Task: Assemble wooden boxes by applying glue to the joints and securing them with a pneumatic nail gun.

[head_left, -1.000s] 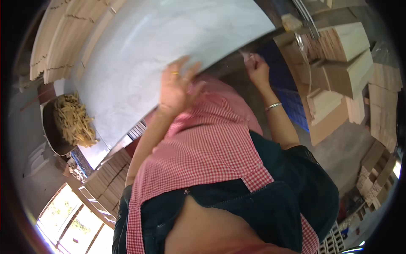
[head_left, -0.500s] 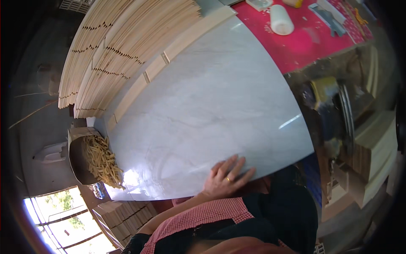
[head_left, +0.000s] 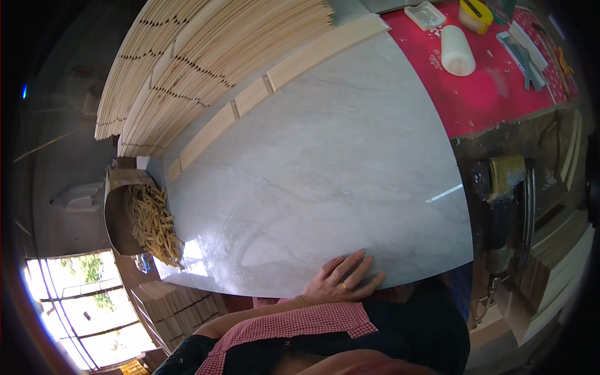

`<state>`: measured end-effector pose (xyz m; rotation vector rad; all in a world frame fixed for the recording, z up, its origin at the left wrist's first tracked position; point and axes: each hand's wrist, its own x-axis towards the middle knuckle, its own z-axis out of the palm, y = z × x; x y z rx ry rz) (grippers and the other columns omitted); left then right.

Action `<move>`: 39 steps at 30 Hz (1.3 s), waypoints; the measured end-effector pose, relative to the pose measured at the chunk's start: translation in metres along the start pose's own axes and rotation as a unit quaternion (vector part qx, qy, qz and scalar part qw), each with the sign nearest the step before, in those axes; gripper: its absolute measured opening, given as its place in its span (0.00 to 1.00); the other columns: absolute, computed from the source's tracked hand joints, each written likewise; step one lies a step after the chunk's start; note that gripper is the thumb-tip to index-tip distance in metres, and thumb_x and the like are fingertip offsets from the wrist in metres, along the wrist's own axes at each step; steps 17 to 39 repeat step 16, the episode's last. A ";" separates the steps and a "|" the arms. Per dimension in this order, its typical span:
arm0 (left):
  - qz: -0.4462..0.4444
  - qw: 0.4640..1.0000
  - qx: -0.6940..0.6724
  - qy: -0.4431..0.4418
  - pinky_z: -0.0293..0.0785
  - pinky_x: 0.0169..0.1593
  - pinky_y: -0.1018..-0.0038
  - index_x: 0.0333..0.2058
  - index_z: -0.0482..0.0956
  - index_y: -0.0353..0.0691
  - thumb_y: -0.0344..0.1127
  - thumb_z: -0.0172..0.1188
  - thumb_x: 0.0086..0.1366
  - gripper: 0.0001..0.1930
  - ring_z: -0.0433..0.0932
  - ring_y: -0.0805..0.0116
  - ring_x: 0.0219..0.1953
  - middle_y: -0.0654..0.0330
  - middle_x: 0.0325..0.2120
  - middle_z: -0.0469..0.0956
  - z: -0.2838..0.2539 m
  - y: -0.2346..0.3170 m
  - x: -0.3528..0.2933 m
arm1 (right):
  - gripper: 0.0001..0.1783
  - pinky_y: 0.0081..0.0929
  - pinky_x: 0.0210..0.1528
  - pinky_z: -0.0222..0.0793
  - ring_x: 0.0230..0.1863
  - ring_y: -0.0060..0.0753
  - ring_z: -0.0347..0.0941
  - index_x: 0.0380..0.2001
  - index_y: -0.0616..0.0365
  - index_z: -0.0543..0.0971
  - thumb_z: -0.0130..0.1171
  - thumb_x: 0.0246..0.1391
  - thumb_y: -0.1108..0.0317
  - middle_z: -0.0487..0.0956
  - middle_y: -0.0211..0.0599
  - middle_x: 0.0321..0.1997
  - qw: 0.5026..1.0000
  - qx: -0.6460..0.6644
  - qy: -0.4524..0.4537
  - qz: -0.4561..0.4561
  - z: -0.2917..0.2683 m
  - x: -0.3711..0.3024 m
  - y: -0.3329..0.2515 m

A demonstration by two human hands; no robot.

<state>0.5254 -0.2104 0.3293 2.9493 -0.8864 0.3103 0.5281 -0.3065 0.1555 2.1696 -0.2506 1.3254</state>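
My left hand (head_left: 344, 278) lies flat at the near edge of a glossy grey-white marbled tabletop (head_left: 325, 169). Its fingers are spread, a ring shows on one, and nothing is held. My right hand is out of view. Along the far side of the tabletop runs a pale wooden strip (head_left: 253, 95) with narrow notches or gaps across it. Beyond the strip, long thin wooden slats (head_left: 181, 81) with jagged-looking ends are stacked in rows.
At the tabletop's left corner, an open container (head_left: 115, 215) holds small wood pieces (head_left: 153, 228). A red-covered surface (head_left: 481, 100) at the far right bears a white cylinder (head_left: 457, 51) and a shallow clear dish (head_left: 425, 15). A yellow-and-dark power tool (head_left: 498, 187) sits beyond the right edge.
The whole view has shifted, bringing more of the red surface and the power tool into sight. My left hand stays spread at the near edge.
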 end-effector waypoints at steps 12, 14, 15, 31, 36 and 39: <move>-0.017 0.999 -0.017 0.039 0.72 0.62 0.69 0.68 0.63 0.59 0.39 0.64 0.68 0.31 0.64 0.56 0.70 0.56 0.67 0.63 0.009 -0.001 -0.001 | 0.31 0.60 0.67 0.69 0.69 0.49 0.66 0.69 0.44 0.66 0.60 0.65 0.58 0.70 0.39 0.65 0.934 0.295 -0.190 0.066 -0.062 -0.039 0.030; -0.015 0.999 -0.011 0.040 0.71 0.63 0.69 0.68 0.63 0.58 0.40 0.64 0.68 0.32 0.63 0.56 0.70 0.56 0.67 0.63 0.011 0.001 -0.003 | 0.32 0.61 0.68 0.68 0.69 0.49 0.66 0.68 0.43 0.66 0.62 0.64 0.59 0.71 0.38 0.65 0.941 0.283 -0.183 0.035 -0.058 -0.044 0.032; -0.013 0.999 -0.007 0.040 0.71 0.63 0.68 0.68 0.62 0.58 0.40 0.64 0.68 0.32 0.63 0.56 0.70 0.56 0.67 0.63 0.012 0.001 -0.003 | 0.32 0.61 0.68 0.67 0.69 0.49 0.66 0.68 0.43 0.66 0.63 0.63 0.60 0.72 0.38 0.64 0.944 0.277 -0.179 0.020 -0.057 -0.047 0.032; -0.011 0.999 -0.004 0.039 0.71 0.63 0.68 0.68 0.62 0.58 0.40 0.64 0.68 0.32 0.63 0.56 0.70 0.56 0.67 0.63 0.013 0.002 -0.004 | 0.33 0.61 0.69 0.67 0.69 0.48 0.66 0.68 0.43 0.66 0.64 0.62 0.61 0.72 0.37 0.64 0.947 0.270 -0.175 0.005 -0.055 -0.049 0.032; -0.011 0.999 -0.004 0.039 0.71 0.63 0.68 0.68 0.62 0.58 0.40 0.64 0.68 0.32 0.63 0.56 0.70 0.56 0.67 0.63 0.013 0.002 -0.004 | 0.33 0.61 0.69 0.67 0.69 0.48 0.66 0.68 0.43 0.66 0.64 0.62 0.61 0.72 0.37 0.64 0.947 0.270 -0.175 0.005 -0.055 -0.049 0.032; -0.011 0.999 -0.004 0.039 0.71 0.63 0.68 0.68 0.62 0.58 0.40 0.64 0.68 0.32 0.63 0.56 0.70 0.56 0.67 0.63 0.013 0.002 -0.004 | 0.33 0.61 0.69 0.67 0.69 0.48 0.66 0.68 0.43 0.66 0.64 0.62 0.61 0.72 0.37 0.64 0.947 0.270 -0.175 0.005 -0.055 -0.049 0.032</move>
